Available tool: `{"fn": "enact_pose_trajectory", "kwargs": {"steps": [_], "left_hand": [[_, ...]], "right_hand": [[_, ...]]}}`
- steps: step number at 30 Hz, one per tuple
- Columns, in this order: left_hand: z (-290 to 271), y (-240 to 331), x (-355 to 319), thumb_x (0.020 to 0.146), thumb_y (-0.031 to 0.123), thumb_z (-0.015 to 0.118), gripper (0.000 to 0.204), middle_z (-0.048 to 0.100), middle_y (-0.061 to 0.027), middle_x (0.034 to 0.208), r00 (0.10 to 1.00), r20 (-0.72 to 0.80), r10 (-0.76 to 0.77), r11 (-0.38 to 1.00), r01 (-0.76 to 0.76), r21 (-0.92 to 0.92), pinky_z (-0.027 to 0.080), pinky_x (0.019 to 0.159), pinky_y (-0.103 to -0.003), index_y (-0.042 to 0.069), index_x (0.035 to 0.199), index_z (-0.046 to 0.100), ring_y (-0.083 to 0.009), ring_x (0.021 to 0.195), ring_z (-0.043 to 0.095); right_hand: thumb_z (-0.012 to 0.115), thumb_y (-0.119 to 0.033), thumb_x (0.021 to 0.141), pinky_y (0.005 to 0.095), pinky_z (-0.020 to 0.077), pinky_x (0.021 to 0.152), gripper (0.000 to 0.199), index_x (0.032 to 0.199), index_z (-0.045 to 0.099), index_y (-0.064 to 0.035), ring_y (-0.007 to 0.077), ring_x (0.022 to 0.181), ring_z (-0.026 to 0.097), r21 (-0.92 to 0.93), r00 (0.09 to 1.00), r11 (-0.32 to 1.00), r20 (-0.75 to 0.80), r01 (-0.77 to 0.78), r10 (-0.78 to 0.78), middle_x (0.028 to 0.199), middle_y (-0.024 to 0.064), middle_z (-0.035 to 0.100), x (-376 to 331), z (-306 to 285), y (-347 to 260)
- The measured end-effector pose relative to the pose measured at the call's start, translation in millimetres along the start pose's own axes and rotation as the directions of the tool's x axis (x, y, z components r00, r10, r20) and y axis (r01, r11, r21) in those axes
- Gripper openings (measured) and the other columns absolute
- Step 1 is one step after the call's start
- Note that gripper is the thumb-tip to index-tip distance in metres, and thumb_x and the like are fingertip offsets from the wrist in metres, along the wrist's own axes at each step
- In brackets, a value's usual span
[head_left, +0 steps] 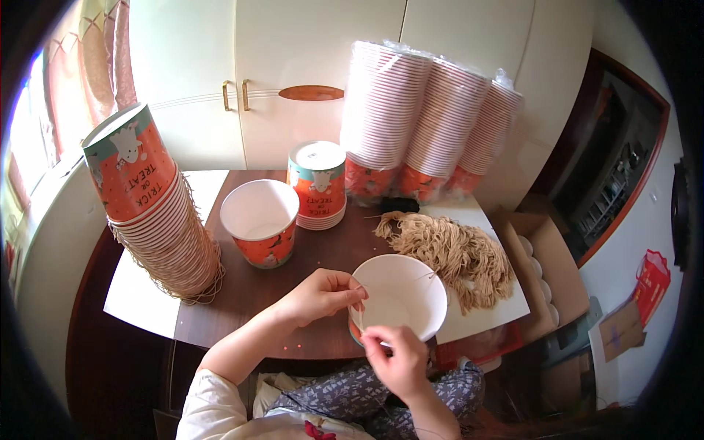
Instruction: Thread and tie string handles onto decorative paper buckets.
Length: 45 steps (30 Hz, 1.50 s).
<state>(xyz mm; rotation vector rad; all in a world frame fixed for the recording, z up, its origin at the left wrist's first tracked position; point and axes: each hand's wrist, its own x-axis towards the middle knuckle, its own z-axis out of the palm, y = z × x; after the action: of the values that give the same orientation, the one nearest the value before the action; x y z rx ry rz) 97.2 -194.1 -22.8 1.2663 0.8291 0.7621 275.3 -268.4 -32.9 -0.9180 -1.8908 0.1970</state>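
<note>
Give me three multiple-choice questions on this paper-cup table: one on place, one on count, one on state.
1. Where does the pile of tan string loops lie?
A. right of the white-lined paper cup at the hands
B. inside the cupboard
C. on the floor

2. How many plastic-wrapped cup stacks stand at the back?
A. one
B. three
C. six

3. How does the orange printed cup at table centre stand?
A. crushed flat
B. upside down
C. upright, mouth open

Answers: 1 A, the pile sits on the white sheet to the cup's right. 2 B, three sleeves side by side. 3 C, its white inside shows.
</note>
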Motion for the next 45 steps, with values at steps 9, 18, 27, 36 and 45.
{"fn": "enact_pose_trajectory", "kwargs": {"steps": [9,18,27,36,45], "left_hand": [[-5,-4,-3,0.085,0.013,0.061,0.013,0.063,-0.0013,0.077,0.993,0.053,0.109,0.993,-0.111,0.040,0.040,0.054,-0.017,0.001,0.090,0.061,-0.0026,0.066,0.053],[-4,-7,-1,0.085,0.012,0.060,0.012,0.063,-0.0024,0.077,0.994,0.071,0.086,0.996,-0.088,0.031,0.042,0.051,-0.018,0.001,0.090,0.060,-0.0054,0.066,0.057],[2,-13,-10,0.083,0.010,0.063,0.012,0.059,-0.0006,0.081,0.985,-0.020,0.171,0.983,-0.172,-0.060,0.043,0.053,-0.018,0.002,0.089,0.058,-0.0046,0.067,0.055],[11,-47,-33,0.073,0.011,0.072,0.016,0.055,-0.0063,0.078,0.798,-0.257,0.545,0.762,-0.343,0.550,0.047,0.055,-0.025,0.004,0.083,0.061,-0.0139,0.064,0.057],[16,-57,-24,0.069,0.009,0.070,0.016,0.057,-0.0070,0.077,0.695,-0.201,0.691,0.579,-0.365,0.729,0.049,0.056,-0.031,0.007,0.083,0.064,-0.0223,0.066,0.059]], "right_hand": [[0.069,-0.011,0.073,0.0307,0.0423,0.072,0.021,0.093,0.063,-0.0104,0.0166,0.077,0.059,-0.031,0.987,0.994,0.128,0.106,-0.101,0.084,0.0005,0.064,-1,9,1],[0.072,-0.019,0.069,0.0354,0.0461,0.065,0.019,0.081,0.065,-0.0052,0.0256,0.071,0.059,-0.122,0.946,0.975,0.247,-0.185,0.211,0.074,0.0085,0.063,30,2,16],[0.070,-0.012,0.068,0.0329,0.0477,0.061,0.013,0.078,0.066,-0.0043,0.0240,0.068,0.059,-0.189,0.938,0.967,0.271,-0.170,0.218,0.075,0.0075,0.063,35,8,16],[0.069,-0.010,0.071,0.0309,0.0463,0.056,0.005,0.073,0.066,-0.0067,0.0210,0.062,0.059,-0.018,0.947,0.971,0.214,-0.240,0.239,0.070,0.0051,0.063,34,10,18],[0.069,-0.013,0.075,0.0265,0.0491,0.055,0.013,0.081,0.066,-0.0013,0.0175,0.062,0.061,-0.065,0.900,0.952,0.313,-0.299,0.304,0.075,0.0080,0.063,38,6,15]]}}
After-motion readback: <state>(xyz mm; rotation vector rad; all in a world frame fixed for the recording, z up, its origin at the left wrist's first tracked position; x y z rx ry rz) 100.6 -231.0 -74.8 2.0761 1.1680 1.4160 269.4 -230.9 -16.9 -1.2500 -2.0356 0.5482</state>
